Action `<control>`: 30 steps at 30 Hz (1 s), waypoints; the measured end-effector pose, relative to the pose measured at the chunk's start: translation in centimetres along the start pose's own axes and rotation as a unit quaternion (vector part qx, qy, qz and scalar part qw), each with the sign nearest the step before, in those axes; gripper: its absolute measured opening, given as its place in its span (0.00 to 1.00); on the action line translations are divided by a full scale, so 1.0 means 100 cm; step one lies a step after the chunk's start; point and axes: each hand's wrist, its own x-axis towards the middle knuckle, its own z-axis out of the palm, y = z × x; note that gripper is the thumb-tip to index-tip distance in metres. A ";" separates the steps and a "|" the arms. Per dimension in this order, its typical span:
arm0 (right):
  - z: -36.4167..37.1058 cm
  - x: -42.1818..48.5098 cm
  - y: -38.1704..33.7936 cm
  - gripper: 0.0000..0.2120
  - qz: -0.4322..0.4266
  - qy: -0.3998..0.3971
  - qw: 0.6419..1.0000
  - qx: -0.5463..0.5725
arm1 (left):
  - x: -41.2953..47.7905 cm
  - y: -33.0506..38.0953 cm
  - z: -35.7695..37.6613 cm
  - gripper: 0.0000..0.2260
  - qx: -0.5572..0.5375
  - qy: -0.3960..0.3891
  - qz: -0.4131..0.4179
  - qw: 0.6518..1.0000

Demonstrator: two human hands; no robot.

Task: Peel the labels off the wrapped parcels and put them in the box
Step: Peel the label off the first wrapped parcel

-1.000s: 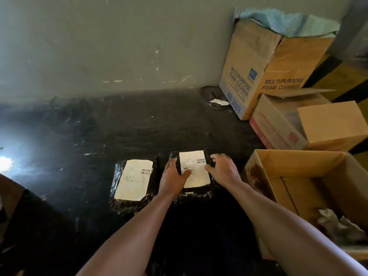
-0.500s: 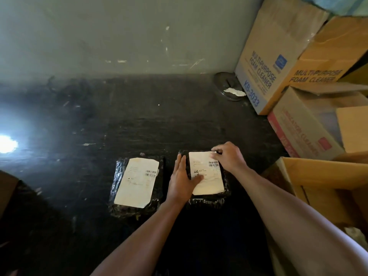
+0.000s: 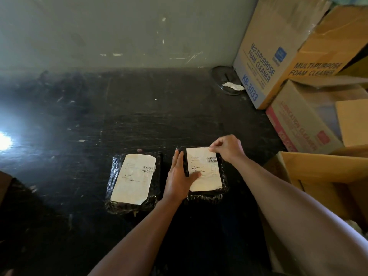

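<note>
Since half a second ago the right hand (image 3: 227,149) has lifted off the far edge of the right parcel (image 3: 205,194) and drawn its fingertips together in a pinch at the far right corner of that parcel's label (image 3: 203,170); whether the corner has come free of the wrap is hard to tell. The left hand (image 3: 180,175) has kept its place, lying flat and open along the parcel's left edge, fingers pointing away from the person and thumb pressed on the label's lower left part.

Both parcels are dark, film-wrapped and lie side by side on the black floor (image 3: 139,116), long axes running away from the person, the barcodes towards the far right of each label. The left parcel (image 3: 111,176) sits just beside the left hand, its label (image 3: 133,180) flat with a slight curl at the near right corner.

The open cardboard box (image 3: 318,172) stands to the right, partly hidden by the right forearm and cut off by the frame edge. Behind it are the foam cleaner carton (image 3: 264,62) and the lubrication cleaner carton (image 3: 298,124), both cropped.
</note>
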 end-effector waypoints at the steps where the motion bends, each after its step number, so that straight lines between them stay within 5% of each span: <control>1: -0.001 -0.002 0.000 0.02 -0.012 -0.005 1.000 -0.001 | 0.001 -0.001 0.000 0.43 0.000 0.000 0.001 1.000; 12: -0.009 -0.029 -0.010 0.03 -0.104 0.016 0.994 0.011 | 0.002 -0.004 0.002 0.42 0.031 -0.005 0.052 0.998; 30: -0.036 -0.068 -0.014 0.06 -0.086 0.023 0.993 0.081 | 0.003 -0.009 -0.017 0.31 0.071 -0.075 0.094 0.990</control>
